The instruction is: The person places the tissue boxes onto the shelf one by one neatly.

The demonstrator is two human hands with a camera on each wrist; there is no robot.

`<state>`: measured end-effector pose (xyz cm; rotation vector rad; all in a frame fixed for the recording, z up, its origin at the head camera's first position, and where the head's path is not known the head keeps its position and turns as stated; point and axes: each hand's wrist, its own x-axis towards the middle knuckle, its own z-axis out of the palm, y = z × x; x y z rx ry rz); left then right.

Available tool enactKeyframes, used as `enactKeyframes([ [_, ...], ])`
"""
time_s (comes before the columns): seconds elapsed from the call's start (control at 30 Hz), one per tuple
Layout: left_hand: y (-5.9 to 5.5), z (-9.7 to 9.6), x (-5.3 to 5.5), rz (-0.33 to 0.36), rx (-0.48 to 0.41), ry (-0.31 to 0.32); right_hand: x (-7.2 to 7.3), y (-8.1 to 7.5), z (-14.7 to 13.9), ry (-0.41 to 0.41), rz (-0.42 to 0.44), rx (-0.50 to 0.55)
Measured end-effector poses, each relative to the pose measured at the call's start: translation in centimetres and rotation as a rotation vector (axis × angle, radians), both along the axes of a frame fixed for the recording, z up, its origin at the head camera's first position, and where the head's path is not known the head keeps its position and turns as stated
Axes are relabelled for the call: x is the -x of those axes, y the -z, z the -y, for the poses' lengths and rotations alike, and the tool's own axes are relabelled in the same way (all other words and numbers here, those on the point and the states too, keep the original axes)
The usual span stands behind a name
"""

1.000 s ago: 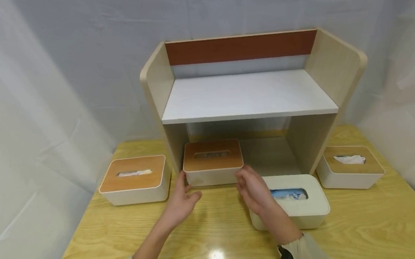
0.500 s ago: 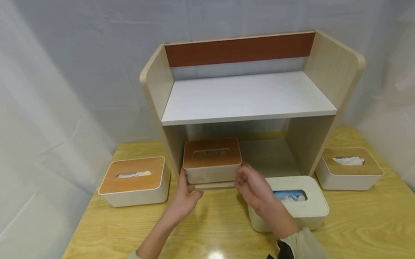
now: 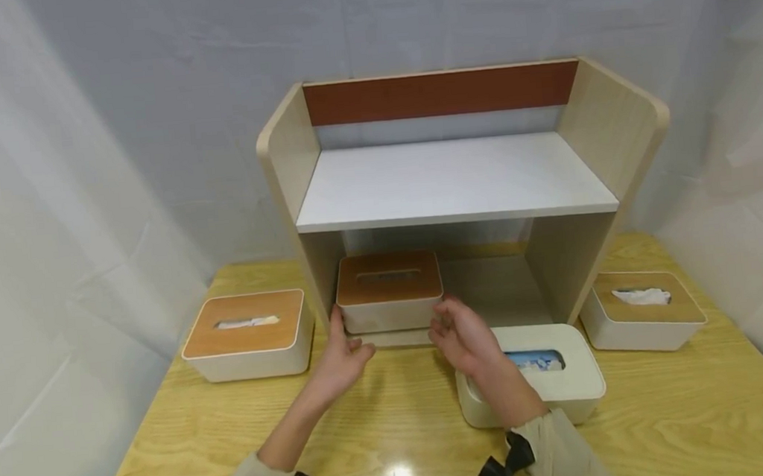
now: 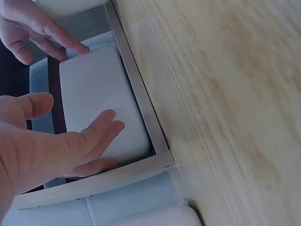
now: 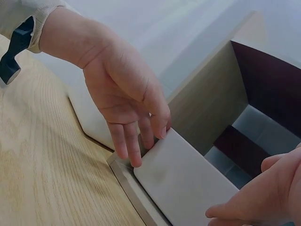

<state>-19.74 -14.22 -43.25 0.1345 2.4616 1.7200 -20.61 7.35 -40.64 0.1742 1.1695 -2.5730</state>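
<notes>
A tissue box point(image 3: 391, 316) with a brown wood-look lid sits in the left part of the lower compartment of a desktop shelf point(image 3: 454, 180). My left hand point(image 3: 339, 357) is at its front left corner, index finger stretched along the side and thumb held apart. In the left wrist view, the fingers of that left hand point(image 4: 61, 146) lie over the white front face. At the front right corner, the relaxed fingers of my right hand point(image 3: 466, 340) rest close to the box edge. The right wrist view shows part of my right hand point(image 5: 270, 193) by the white face point(image 5: 181, 181).
A wood-lidded tissue box point(image 3: 248, 334) stands left of the shelf, and another point(image 3: 642, 307) stands right of it. An all-cream tissue box point(image 3: 561, 384) lies in front, partly under my right forearm. All are on a wooden table point(image 3: 397, 431) with pale cloth point(image 3: 164, 120) around it.
The wood-lidded box has slid back into the lower compartment, so more of the shelf's front lip shows before it. Both hands have followed it slightly forward; the other boxes stay put.
</notes>
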Motion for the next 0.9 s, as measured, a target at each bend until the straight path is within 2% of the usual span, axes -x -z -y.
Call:
enactKeyframes([
  [0.53,0.28,0.02,0.79,0.031,-0.038,0.014,0.43,0.11,0.09,0.021,0.021,-0.01],
  [0.9,0.09,0.09,0.33,0.02,-0.048,0.015,0.32,-0.45,0.12,0.054,0.019,0.008],
])
